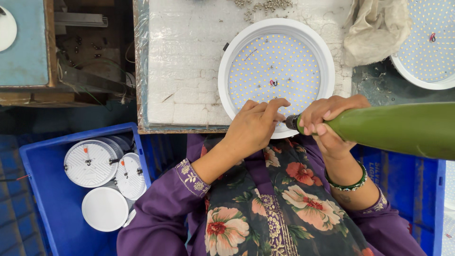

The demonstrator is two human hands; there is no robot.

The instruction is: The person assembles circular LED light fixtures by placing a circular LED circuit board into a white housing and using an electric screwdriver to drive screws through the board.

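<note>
Green screwdriver (398, 130) lies level, tip pointing left at the near rim of the round white lamp (277, 71).
Right hand (332, 121) is clamped around its nose; left hand (253, 125), fingers pinched together, meets the tip.

A blue crate (33, 189) holds white round lamp housings (90, 162); a crumpled cloth (377, 28) lies beside loose screws (265, 5).

sleeves (156, 208): purple, long, with gold stitched cuffs
scarf (279, 204): dark, with big pink and red flowers
bangle (350, 182): green, shiny, on right wrist
</note>
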